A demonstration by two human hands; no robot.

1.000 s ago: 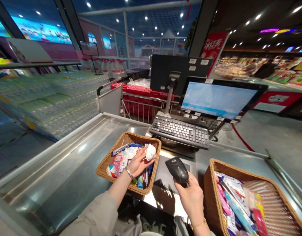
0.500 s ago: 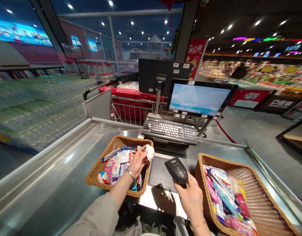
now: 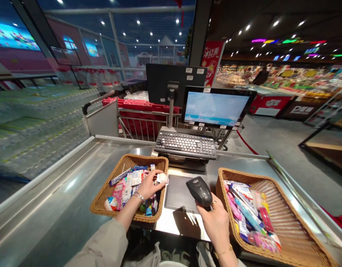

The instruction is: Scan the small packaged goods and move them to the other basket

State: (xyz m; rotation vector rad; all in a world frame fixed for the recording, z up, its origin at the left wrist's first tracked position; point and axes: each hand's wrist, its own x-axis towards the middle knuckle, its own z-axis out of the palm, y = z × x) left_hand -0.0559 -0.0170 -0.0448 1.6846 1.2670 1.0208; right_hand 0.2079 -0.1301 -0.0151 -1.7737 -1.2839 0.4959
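the left hand [image 3: 148, 186] has sunk lower over the first wicker basket [image 3: 143, 156], its fingers pinching a small white item [image 3: 162, 179] just above the mixed packets [image 3: 130, 183]. the right hand [image 3: 215, 222] stays clenched around a black handheld barcode scanner [image 3: 199, 191], near the dark scan pad [image 3: 178, 193] and beside a second wicker basket [image 3: 243, 174] of packaged toothbrushes [image 3: 245, 209].

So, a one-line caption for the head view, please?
Left hand holds white item over wicker basket; right hand holds barcode scanner.

A till monitor [image 3: 215, 108], keyboard [image 3: 184, 145] and steel counter [image 3: 48, 193], beside stacks of probably bottled water [image 3: 34, 122]
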